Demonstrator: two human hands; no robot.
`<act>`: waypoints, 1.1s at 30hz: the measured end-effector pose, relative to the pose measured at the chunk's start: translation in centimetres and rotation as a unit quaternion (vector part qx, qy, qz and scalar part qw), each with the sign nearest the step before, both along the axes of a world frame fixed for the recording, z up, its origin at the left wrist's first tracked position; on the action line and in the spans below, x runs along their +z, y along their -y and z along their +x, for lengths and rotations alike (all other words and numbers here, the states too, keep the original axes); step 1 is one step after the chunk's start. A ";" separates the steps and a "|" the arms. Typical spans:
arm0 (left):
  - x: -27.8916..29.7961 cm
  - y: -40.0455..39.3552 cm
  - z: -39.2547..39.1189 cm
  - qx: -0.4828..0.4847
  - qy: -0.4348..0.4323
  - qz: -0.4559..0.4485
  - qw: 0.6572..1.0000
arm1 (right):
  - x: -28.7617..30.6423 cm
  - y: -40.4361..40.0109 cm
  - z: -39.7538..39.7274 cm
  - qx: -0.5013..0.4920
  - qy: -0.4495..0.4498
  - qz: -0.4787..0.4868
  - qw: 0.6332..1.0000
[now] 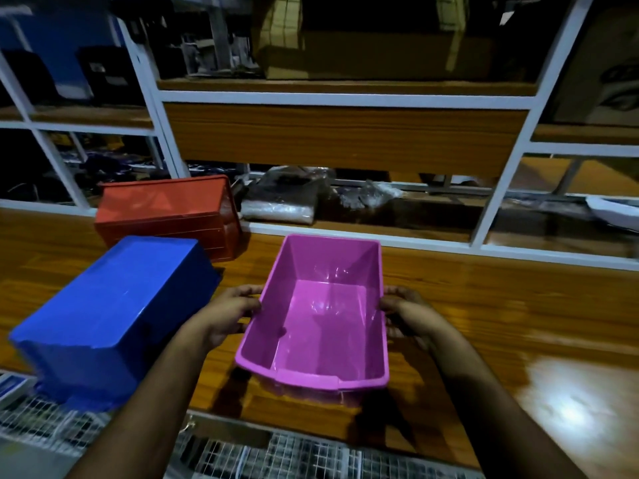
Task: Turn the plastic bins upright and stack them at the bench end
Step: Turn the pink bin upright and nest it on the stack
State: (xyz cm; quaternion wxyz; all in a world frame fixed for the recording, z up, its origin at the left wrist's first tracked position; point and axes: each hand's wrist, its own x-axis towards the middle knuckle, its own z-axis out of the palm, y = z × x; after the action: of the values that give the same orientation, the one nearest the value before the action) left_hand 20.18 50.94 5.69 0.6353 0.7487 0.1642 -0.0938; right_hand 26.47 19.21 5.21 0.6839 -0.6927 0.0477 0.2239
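Observation:
A pink plastic bin is upright over the wooden bench, its open top facing me and nothing inside. My left hand grips its left wall and my right hand grips its right wall. To the left, a blue bin lies upside down, bottom up, overhanging the bench's near edge. Behind it a red bin also rests upside down against the back frame.
A white metal frame with wooden panels and glass closes off the back of the bench. Plastic-wrapped packets lie behind it. A wire mesh rack runs below the near edge.

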 end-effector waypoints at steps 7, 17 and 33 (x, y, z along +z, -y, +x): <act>0.5 0.1 0.3 -0.052 -0.032 -0.084 0.995 | -0.1 1.7 -0.9 0.019 -0.031 0.028 0.999; -0.3 3.5 -0.7 -0.144 -0.022 -0.220 0.965 | -1.5 7.0 -8.2 -0.066 -0.047 0.139 0.987; 1.2 31.5 -6.2 -0.377 -0.044 -0.171 0.909 | -1.0 29.1 -30.7 -0.322 0.035 0.126 0.938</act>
State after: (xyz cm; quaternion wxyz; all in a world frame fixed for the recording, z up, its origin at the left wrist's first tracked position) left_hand 13.94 19.43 6.89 0.6631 0.6299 -0.1212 -0.3858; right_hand -4.19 -9.88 4.26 0.8026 -0.5555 0.2154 -0.0283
